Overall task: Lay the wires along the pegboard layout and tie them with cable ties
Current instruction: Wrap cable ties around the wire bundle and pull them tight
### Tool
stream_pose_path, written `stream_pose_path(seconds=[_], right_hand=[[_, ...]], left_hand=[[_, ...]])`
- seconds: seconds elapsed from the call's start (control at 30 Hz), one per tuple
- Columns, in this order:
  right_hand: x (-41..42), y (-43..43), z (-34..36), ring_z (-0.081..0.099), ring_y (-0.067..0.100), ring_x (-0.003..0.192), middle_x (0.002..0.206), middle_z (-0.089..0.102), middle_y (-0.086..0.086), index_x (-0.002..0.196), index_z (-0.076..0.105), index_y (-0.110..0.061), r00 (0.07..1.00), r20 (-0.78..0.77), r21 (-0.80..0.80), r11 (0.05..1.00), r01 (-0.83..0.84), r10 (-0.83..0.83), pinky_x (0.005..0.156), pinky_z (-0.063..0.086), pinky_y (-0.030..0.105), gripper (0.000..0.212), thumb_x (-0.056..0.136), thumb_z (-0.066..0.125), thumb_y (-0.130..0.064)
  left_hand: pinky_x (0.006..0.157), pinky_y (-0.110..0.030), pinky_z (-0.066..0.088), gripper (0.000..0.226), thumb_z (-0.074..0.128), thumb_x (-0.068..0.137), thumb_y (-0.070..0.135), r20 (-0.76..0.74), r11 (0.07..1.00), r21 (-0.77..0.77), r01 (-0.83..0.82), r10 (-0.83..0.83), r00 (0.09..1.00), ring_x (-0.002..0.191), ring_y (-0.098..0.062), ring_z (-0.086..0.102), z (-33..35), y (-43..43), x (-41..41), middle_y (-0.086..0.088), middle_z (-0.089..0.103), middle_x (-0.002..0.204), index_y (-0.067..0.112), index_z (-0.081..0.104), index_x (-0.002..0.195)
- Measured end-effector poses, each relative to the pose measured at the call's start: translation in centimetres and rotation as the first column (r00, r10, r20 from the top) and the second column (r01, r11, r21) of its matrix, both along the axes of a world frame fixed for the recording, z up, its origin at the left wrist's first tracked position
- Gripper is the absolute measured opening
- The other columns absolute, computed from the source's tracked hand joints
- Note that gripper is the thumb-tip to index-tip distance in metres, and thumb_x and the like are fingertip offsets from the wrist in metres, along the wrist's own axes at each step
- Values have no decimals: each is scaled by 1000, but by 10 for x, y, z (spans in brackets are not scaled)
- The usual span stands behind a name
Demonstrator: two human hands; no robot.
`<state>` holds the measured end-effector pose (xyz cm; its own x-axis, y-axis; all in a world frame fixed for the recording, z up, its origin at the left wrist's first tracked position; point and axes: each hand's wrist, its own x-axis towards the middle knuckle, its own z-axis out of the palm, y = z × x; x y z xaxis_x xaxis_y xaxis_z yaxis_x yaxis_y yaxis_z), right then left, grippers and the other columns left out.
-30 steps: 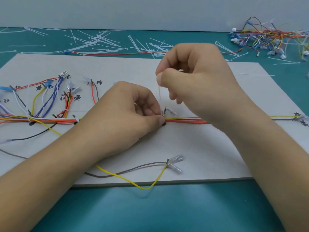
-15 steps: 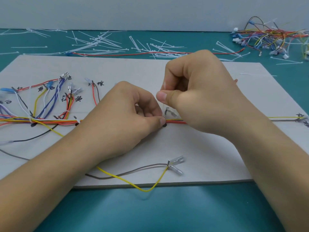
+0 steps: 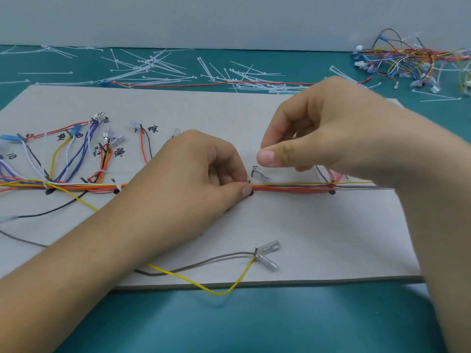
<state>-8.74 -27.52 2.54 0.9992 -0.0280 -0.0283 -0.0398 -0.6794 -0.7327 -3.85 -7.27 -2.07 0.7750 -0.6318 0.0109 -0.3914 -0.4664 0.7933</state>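
Wires (image 3: 288, 189) bundled red, yellow, black, straight across pegboard (image 3: 305, 238)

- Seen from your head: the single camera looks forward and down, close over the pegboard (image 3: 305, 238)
- The far wall (image 3: 229, 19) closes the frame's top edge

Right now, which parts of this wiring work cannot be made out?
Head view:
Cable tie pinched by right hand: too thin, blurred.
Tie spot on wire bundle: covered by fingertips of left hand.
Bundle's right end: behind right forearm.
Wires at left: cut by frame edge.
Handwritten labels: too small.
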Motion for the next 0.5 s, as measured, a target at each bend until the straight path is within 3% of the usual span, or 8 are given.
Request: stream_pose_path(seconds=[0.17, 0.27, 0.5], right_hand=[[0, -16, 1, 55, 2, 43, 68, 73, -3, 76, 77, -26, 991, 7, -157, 978, 135, -135, 43, 44, 19, 10, 76, 86, -32], [0, -14, 0, 56, 0, 46, 72, 74, -10, 76, 77, -33, 994, -24, -222, 970, 94, -102, 48, 42, 19, 6, 79, 82, -33], [3, 5, -13, 56, -2, 46, 62, 68, -14, 74, 77, -30, 993, -115, -279, 960, 5, -39, 35, 38, 15, 9, 81, 75, -25]], left_hand=[[42, -17, 42, 11, 81, 84, 22, 28, 1000, -9, -10, 10, 1000, 33, -1, 46, -1, 1, -2, 17, 57, 48, 24, 72, 76], [42, -17, 42, 10, 80, 84, 20, 52, 1000, -25, 10, -8, 999, 34, 0, 48, 0, 0, -2, 24, 58, 53, 25, 73, 78], [49, -13, 37, 9, 79, 80, 23, 129, 999, -18, 27, -24, 991, 44, -5, 52, -2, 0, -1, 22, 63, 65, 28, 74, 75]])
